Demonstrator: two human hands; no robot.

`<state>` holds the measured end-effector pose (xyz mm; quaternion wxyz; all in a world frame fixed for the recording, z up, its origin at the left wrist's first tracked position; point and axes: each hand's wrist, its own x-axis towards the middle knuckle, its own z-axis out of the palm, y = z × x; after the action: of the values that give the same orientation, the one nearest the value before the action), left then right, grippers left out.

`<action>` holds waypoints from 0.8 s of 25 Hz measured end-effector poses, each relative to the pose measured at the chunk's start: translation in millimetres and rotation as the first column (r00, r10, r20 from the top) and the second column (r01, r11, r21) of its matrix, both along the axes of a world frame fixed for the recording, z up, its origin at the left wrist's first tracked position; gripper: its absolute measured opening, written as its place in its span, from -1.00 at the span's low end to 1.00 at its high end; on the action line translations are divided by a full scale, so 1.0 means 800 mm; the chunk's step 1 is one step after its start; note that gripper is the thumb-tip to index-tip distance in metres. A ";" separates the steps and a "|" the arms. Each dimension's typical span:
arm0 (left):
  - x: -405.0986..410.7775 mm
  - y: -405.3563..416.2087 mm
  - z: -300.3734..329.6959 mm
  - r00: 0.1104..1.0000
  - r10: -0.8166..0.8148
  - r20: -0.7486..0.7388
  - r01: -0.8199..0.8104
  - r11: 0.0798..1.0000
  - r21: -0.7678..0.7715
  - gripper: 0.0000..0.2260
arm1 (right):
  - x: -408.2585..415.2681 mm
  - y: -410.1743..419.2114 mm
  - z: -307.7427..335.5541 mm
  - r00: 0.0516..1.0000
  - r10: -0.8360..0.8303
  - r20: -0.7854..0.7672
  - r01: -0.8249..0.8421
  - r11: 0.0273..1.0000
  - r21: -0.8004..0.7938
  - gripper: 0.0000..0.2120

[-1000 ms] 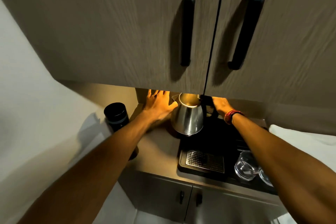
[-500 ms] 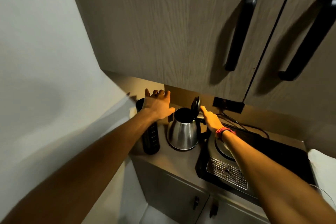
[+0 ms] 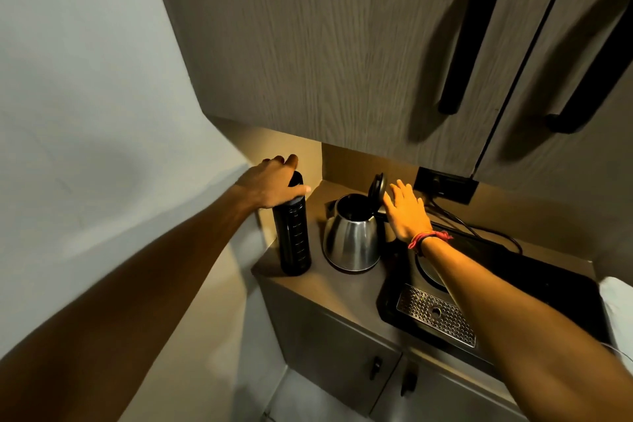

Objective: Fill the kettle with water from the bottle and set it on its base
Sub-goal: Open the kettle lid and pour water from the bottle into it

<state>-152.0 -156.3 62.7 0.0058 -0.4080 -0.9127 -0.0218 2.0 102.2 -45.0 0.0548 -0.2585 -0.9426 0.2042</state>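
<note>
The rounded stainless-steel kettle (image 3: 351, 240) stands on the brown worktop (image 3: 325, 288), its black hinged lid (image 3: 376, 186) raised upright, so the dark inside shows but not whether it holds water. Its handle is hidden behind the right hand (image 3: 407, 209). The round kettle base (image 3: 430, 272) on the black tray (image 3: 548, 284), just right of the kettle, is mostly covered by the right forearm. The tall black cylindrical bottle (image 3: 294, 236) stands just left of the kettle, apart from it; its top is hidden under the left hand (image 3: 270, 181), and its faint side markings cannot be read. The left hand drapes over the bottle's top, fingers (image 3: 291, 159) curled around the cap. The right hand hovers palm-down beside the lid, fingers spread, holding nothing; contact with the lid cannot be told.
</note>
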 end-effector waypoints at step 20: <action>0.138 0.064 -0.193 0.968 -0.195 0.159 0.214 0.970 -0.112 -0.33 | 0.000 0.007 -0.009 0.998 -0.044 0.035 0.043 0.998 0.039 -0.37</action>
<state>-41.9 -104.8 -92.1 -0.0899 -0.4968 -0.8632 0.0065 2.2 107.5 -52.0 0.0474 -0.2815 -0.9413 0.1802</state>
